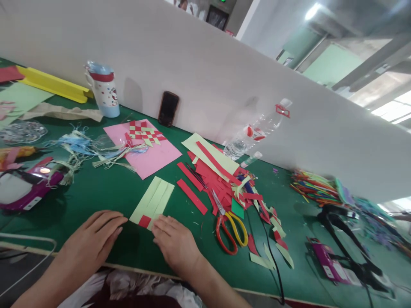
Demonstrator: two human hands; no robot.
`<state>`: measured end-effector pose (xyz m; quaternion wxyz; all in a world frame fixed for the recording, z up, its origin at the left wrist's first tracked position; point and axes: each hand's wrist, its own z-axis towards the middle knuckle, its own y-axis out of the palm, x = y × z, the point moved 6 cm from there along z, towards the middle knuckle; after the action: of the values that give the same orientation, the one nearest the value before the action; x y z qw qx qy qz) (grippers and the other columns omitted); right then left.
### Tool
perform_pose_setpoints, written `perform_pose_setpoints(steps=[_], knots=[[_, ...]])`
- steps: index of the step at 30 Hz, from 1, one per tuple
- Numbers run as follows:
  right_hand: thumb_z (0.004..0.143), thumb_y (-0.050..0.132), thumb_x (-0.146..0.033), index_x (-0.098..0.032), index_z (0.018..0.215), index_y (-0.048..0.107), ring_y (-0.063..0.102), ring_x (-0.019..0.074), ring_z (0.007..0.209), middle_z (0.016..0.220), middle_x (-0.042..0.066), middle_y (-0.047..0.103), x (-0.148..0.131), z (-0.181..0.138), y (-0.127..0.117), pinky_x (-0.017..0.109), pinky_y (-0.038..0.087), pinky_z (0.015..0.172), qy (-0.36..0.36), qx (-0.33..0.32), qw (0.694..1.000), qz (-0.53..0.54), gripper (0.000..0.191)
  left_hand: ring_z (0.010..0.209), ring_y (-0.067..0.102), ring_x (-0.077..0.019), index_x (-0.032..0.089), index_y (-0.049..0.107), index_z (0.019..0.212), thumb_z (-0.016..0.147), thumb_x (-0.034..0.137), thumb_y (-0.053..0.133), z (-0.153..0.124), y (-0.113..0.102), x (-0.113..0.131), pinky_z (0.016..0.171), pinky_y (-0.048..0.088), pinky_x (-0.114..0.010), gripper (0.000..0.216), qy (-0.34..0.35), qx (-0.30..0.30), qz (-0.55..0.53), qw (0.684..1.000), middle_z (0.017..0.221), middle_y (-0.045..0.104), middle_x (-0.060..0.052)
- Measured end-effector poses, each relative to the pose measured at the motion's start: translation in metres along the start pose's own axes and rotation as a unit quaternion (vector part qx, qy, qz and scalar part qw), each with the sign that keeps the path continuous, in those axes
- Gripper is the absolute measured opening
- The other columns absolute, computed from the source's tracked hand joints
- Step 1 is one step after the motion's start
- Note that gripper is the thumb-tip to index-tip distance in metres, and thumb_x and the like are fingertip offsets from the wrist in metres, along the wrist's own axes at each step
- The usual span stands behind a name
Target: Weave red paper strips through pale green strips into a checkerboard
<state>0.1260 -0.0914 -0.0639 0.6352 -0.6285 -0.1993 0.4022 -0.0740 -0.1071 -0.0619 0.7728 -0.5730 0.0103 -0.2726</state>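
A pale green paper piece (156, 194) with lengthwise slits lies flat on the green table in front of me. A short red paper strip (144, 221) shows through it near its lower edge. My right hand (176, 241) rests on the paper's lower right corner, fingers slightly bent and close together; its thumb is hidden. Beside the lower left corner, my left hand (96, 235) lies with fingers stretched out and nothing visible in it. Two loose red strips (192, 196) lie just right of the paper. Red-and-yellow scissors (228, 226) rest partly spread, tips over red scraps.
A pink sheet (160, 156) carries a woven red-and-green paper piece (146, 133). Against the white partition stand a thermos (105, 92), a phone (168, 108) and a tilted plastic bottle (253, 132). A black cable (271, 256) crosses the table at right. A glue gun (28, 184) lies left.
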Motion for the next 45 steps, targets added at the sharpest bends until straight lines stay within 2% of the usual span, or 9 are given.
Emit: perform_pose_setpoints(steps=[6, 13, 19, 23, 27, 31, 35, 39, 45], knots=[[0.101, 0.048, -0.020, -0.019, 0.122, 0.067, 0.060, 0.0187, 0.126, 0.127, 0.005, 0.071, 0.003, 0.003, 0.000, 0.031, 0.044, 0.112, 0.009, 0.022, 1.000, 0.016, 0.028, 0.107, 0.062, -0.0237, 0.025, 0.068, 0.115, 0.095, 0.018, 0.045, -0.007, 0.005, 0.008, 0.097, 0.046, -0.039, 0.031, 0.015, 0.004, 0.043, 0.999, 0.110, 0.072, -0.004], [0.101, 0.045, -0.016, -0.019, 0.120, 0.068, 0.062, 0.0200, 0.123, 0.123, 0.006, 0.072, 0.001, 0.007, -0.006, 0.032, 0.048, 0.109, 0.007, 0.026, 0.999, 0.034, 0.030, 0.108, 0.060, -0.0252, 0.023, 0.070, 0.110, 0.094, 0.016, 0.050, 0.009, 0.008, 0.019, 0.097, 0.047, -0.041, 0.027, 0.022, 0.006, 0.081, 0.996, 0.110, 0.070, -0.006], [0.100, 0.044, -0.014, -0.017, 0.120, 0.067, 0.063, 0.0199, 0.122, 0.120, 0.007, 0.073, 0.002, 0.010, -0.013, 0.033, 0.049, 0.109, 0.001, 0.037, 0.998, 0.053, 0.031, 0.111, 0.060, -0.0214, 0.020, 0.068, 0.115, 0.089, 0.003, 0.047, 0.024, 0.019, 0.043, 0.103, 0.045, -0.036, 0.037, 0.100, -0.020, 0.009, 0.995, 0.112, 0.071, -0.005], [0.099, 0.046, -0.015, -0.015, 0.117, 0.069, 0.065, 0.0196, 0.120, 0.119, 0.010, 0.073, 0.004, 0.003, -0.026, 0.033, 0.048, 0.110, -0.035, 0.066, 0.991, 0.114, 0.029, 0.114, 0.059, -0.0227, 0.019, 0.065, 0.120, 0.092, 0.009, 0.052, 0.024, 0.032, 0.045, 0.105, 0.042, -0.038, 0.032, 0.117, -0.040, 0.028, 0.992, 0.117, 0.071, -0.004], [0.098, 0.046, -0.012, -0.014, 0.117, 0.068, 0.061, 0.0216, 0.126, 0.121, 0.011, 0.072, 0.012, -0.015, -0.039, 0.035, 0.051, 0.108, 0.005, 0.123, 0.983, 0.133, 0.029, 0.113, 0.059, -0.0237, 0.020, 0.063, 0.122, 0.091, 0.015, 0.058, 0.024, 0.033, 0.044, 0.104, 0.040, -0.039, 0.031, 0.114, -0.055, 0.031, 0.992, 0.116, 0.071, -0.003], [0.097, 0.046, -0.011, -0.013, 0.119, 0.067, 0.059, 0.0257, 0.128, 0.122, 0.013, 0.071, 0.007, -0.025, -0.039, 0.040, 0.051, 0.108, 0.006, 0.103, 0.989, 0.102, 0.030, 0.114, 0.058, -0.0244, 0.022, 0.062, 0.122, 0.093, 0.016, 0.057, 0.024, 0.028, 0.046, 0.103, 0.041, -0.039, 0.031, 0.122, -0.068, 0.027, 0.990, 0.119, 0.069, -0.003], [0.098, 0.045, -0.014, -0.013, 0.120, 0.065, 0.056, 0.0270, 0.131, 0.126, 0.012, 0.070, 0.002, -0.023, -0.035, 0.042, 0.048, 0.110, 0.004, 0.077, 0.995, 0.065, 0.030, 0.117, 0.056, -0.0243, 0.029, 0.059, 0.129, 0.092, 0.028, 0.063, 0.023, 0.025, 0.045, 0.099, 0.045, -0.038, 0.038, 0.127, -0.074, 0.021, 0.989, 0.122, 0.067, -0.002], [0.099, 0.046, -0.017, -0.014, 0.120, 0.065, 0.057, 0.0273, 0.130, 0.125, 0.010, 0.070, 0.001, -0.026, -0.028, 0.042, 0.048, 0.110, 0.003, 0.077, 0.996, 0.046, 0.028, 0.120, 0.054, -0.0253, 0.034, 0.060, 0.129, 0.088, 0.038, 0.068, 0.019, 0.028, 0.041, 0.098, 0.047, -0.038, 0.041, 0.140, -0.078, 0.037, 0.986, 0.125, 0.066, -0.002], [0.100, 0.044, -0.018, -0.017, 0.122, 0.065, 0.058, 0.0252, 0.128, 0.128, 0.007, 0.070, 0.005, -0.036, -0.018, 0.042, 0.048, 0.109, 0.006, 0.085, 0.995, 0.044, 0.030, 0.121, 0.054, -0.0255, 0.036, 0.059, 0.131, 0.092, 0.041, 0.062, 0.014, 0.031, 0.037, 0.099, 0.047, -0.039, 0.039, 0.149, -0.078, 0.043, 0.985, 0.129, 0.065, -0.002]])
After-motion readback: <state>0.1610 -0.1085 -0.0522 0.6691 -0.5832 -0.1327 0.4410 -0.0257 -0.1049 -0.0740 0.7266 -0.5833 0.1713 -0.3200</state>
